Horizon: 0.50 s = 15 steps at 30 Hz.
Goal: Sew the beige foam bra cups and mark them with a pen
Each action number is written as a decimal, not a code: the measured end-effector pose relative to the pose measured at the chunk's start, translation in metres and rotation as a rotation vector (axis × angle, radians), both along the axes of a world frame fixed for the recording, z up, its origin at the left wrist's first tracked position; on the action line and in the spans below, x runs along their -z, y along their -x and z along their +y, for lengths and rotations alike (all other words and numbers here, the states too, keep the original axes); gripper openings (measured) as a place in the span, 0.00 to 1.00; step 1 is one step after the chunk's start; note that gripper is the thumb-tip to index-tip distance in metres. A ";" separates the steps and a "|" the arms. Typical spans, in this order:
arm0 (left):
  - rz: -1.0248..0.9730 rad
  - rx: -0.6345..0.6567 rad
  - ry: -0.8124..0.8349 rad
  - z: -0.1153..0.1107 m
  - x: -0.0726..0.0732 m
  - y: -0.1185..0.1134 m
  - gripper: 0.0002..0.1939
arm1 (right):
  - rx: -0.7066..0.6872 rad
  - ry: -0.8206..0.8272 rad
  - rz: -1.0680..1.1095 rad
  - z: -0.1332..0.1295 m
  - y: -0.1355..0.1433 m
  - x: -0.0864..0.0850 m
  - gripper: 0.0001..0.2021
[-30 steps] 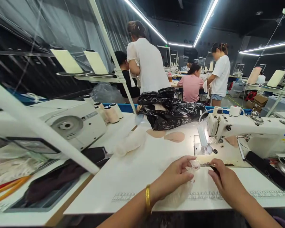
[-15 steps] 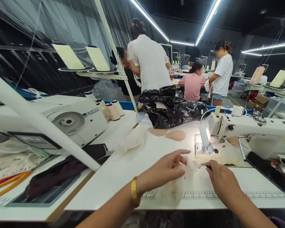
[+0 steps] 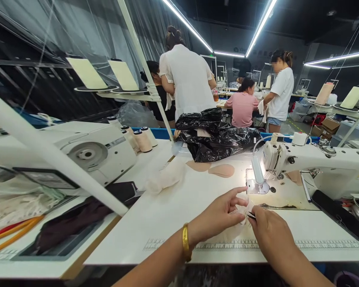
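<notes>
Thin whitish sheer fabric (image 3: pixel 227 235) lies on the white table below my hands, partly covered by them. My left hand (image 3: pixel 223 211) is at the fabric's upper part, thumb and fingers closed around its edge. Close on its right, my right hand (image 3: pixel 267 225) grips a small dark metal tool (image 3: pixel 251 215) whose tip touches the fabric. Which kind of tool it is, I cannot tell. The needle plate of the sewing machine (image 3: pixel 257 186) sits just beyond my hands. Two beige oval pieces (image 3: pixel 221 170) lie farther back.
Black plastic bags (image 3: pixel 221 137) lie at the table's back. A bundle of white cloth (image 3: pixel 164 175) is on the left. A dark phone (image 3: pixel 336 213) lies at the right. A white pole (image 3: pixel 62 159) crosses the left side. A ruler strip (image 3: pixel 287 245) runs along the front edge. Several people work beyond.
My left hand has moved right and its fingers have closed on the fabric. The tool in my right hand has come lower and left, and both hands are now close together.
</notes>
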<state>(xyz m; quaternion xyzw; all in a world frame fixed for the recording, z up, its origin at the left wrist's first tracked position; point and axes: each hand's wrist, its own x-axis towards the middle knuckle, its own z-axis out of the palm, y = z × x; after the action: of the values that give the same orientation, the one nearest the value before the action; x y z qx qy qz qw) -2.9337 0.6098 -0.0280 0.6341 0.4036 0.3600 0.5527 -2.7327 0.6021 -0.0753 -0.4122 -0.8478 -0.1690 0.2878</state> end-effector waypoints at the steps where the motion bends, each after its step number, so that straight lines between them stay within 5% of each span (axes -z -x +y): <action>1: -0.005 0.008 0.003 0.000 0.000 0.000 0.39 | 0.007 0.016 -0.012 0.001 0.000 0.000 0.07; 12: -0.003 0.053 -0.030 -0.001 0.006 -0.015 0.39 | -0.013 0.050 0.013 -0.004 0.008 -0.009 0.11; 15: 0.057 0.059 -0.071 -0.002 -0.003 -0.009 0.39 | 0.048 0.044 0.009 -0.002 0.000 -0.009 0.07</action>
<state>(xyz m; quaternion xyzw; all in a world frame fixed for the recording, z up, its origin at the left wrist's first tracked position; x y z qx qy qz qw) -2.9246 0.6079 -0.0250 0.6748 0.3874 0.3394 0.5286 -2.7332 0.5999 -0.0666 -0.4395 -0.8399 -0.1554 0.2781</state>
